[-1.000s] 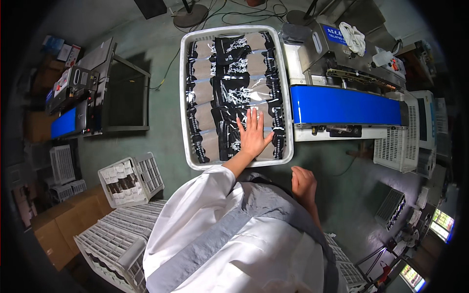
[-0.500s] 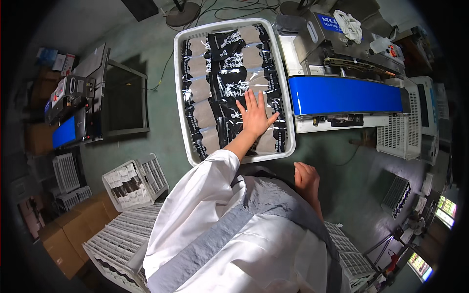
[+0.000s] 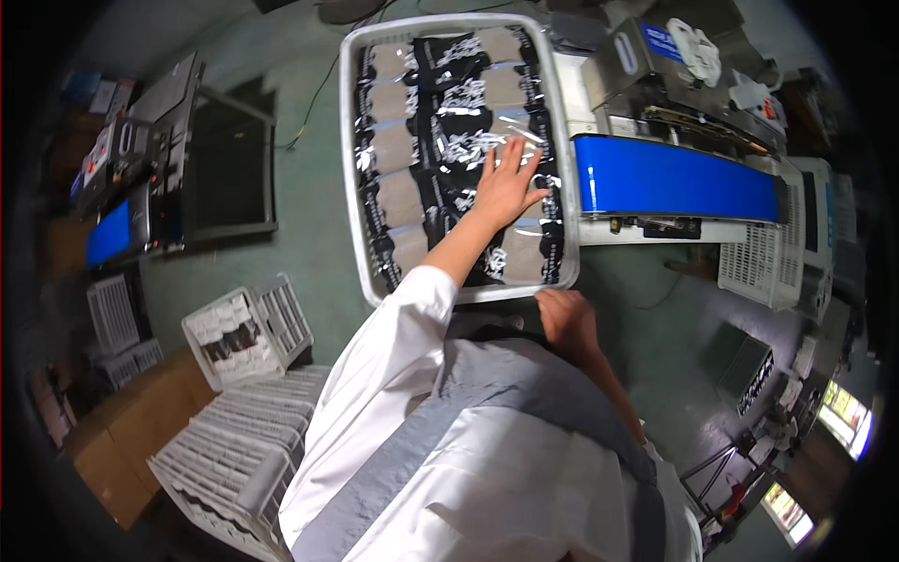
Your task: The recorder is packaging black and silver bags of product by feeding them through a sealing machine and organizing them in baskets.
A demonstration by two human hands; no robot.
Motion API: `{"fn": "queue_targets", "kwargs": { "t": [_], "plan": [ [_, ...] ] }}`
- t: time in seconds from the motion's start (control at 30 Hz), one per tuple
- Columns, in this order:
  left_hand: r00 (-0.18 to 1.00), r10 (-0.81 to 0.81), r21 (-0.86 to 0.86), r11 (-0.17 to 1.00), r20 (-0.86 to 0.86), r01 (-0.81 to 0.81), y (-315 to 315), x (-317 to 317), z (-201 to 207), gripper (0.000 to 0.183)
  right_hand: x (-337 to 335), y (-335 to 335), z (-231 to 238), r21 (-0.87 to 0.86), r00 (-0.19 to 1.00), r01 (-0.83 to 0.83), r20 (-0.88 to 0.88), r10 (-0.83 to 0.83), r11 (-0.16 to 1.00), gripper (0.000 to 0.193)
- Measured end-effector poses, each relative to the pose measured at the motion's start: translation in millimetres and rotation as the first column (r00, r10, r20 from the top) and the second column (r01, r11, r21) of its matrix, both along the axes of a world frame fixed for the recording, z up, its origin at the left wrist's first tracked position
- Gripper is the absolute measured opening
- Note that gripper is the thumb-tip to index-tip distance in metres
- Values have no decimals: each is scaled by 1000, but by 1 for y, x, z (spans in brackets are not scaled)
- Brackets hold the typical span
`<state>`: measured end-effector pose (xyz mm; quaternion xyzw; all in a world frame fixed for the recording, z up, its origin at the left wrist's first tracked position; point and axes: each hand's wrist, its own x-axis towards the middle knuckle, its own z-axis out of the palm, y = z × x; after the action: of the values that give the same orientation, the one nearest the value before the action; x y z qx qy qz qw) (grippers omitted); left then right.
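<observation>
A white plastic crate [image 3: 348, 178] stands in front of me, holding rows of sealed packets with black printed bands and clear windows onto greyish contents. My left hand [image 3: 508, 183] lies over a packet [image 3: 513, 126] in the right-hand row, palm down and fingers spread, gripping nothing. Its white-sleeved forearm reaches across the near packets. My right hand [image 3: 568, 323] is curled closed beside the crate's near right corner, at the rim or just short of it; whether it touches I cannot tell. No object shows in its fingers.
Right of the crate is a machine with a blue conveyor belt [image 3: 674, 178] and a white cloth [image 3: 693, 51] on top. A similar machine [image 3: 122, 155] stands at far left. Stacked white crates [image 3: 234, 450], a crate of packets [image 3: 225, 347] and cardboard boxes [image 3: 122, 440] sit lower left.
My left hand has slid slightly rightward over the packets, still spread. My right hand has moved left and up to the crate's near right corner. The view has shifted a little.
</observation>
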<state>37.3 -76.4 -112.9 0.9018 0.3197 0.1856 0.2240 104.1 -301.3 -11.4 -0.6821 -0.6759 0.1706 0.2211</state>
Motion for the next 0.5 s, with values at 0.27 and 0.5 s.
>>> {"fn": "queue_targets", "kwargs": {
  "t": [0.27, 0.5],
  "plan": [
    [983, 178, -31, 984, 49, -177, -78, -18, -6, 66, -1, -29, -9, -4, 997, 75, 4, -75, 997, 16],
    [978, 207, 109, 973, -11, -204, -82, -4, -20, 64, 17, -97, -8, 53, 945, 328, -31, -327, 943, 18]
  ]
}}
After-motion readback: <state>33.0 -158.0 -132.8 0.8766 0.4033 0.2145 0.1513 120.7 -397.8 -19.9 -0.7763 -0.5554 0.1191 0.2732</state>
